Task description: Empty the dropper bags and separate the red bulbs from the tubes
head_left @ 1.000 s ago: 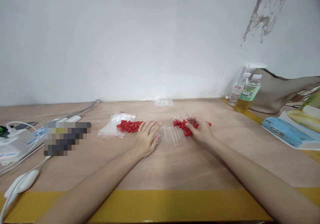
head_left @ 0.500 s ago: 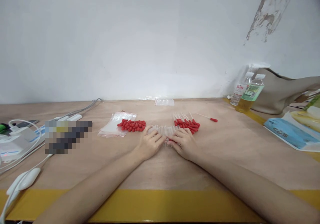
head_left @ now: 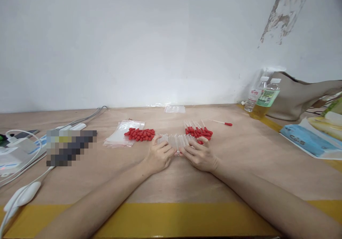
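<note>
A row of thin clear tubes (head_left: 174,142), side by side, lies between my two hands on the table. My left hand (head_left: 161,156) is closed round the left end of the row, with the thumb side partly hidden. Around the right end curl the fingers of my right hand (head_left: 199,155). Below the tubes, between the hands, a bit of red shows. Just left of my left hand is a heap of red bulb-shaped pieces (head_left: 140,134). Behind my right hand lies a bunch of thin pale sticks with red bulb-like ends (head_left: 197,130).
Flat clear plastic bags (head_left: 117,137) are stacked left of the red heap. A single red-ended stick (head_left: 228,124) lies apart on the right. Two bottles (head_left: 263,102), a grey bag (head_left: 290,100) and a blue pack (head_left: 296,137) stand or lie farther right. Power strips with cables (head_left: 16,155) occupy the left.
My right hand has shifted its fingers outward along the tubes, so more of the row shows between the hands. The camera view has moved slightly.
</note>
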`<action>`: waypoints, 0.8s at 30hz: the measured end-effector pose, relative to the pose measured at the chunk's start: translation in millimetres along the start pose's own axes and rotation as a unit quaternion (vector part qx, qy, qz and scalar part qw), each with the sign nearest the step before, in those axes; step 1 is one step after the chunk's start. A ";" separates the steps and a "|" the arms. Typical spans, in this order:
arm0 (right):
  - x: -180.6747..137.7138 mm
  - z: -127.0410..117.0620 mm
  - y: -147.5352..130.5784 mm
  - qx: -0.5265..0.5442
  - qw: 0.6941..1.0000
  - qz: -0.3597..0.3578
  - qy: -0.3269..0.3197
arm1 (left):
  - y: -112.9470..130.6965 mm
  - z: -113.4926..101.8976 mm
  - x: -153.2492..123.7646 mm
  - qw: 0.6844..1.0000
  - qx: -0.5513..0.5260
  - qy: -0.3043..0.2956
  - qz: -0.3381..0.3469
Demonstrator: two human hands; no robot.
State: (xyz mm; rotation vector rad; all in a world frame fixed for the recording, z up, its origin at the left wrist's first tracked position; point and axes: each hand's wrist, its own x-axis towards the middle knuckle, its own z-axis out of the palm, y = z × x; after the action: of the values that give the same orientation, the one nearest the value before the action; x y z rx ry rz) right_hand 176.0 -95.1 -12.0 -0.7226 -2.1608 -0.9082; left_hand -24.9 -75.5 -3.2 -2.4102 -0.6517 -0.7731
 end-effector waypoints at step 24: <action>-21.2 2.7 63.5 0.083 0.968 0.221 0.090 | -22.4 3.1 -10.7 0.975 -0.083 -0.051 -0.202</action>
State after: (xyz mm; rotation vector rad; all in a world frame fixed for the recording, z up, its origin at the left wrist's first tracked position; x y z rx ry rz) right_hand 232.3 -59.5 -4.6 -0.9484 -1.7883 -0.5283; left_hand -44.4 -59.9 -4.8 -2.5128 -1.1862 -0.8962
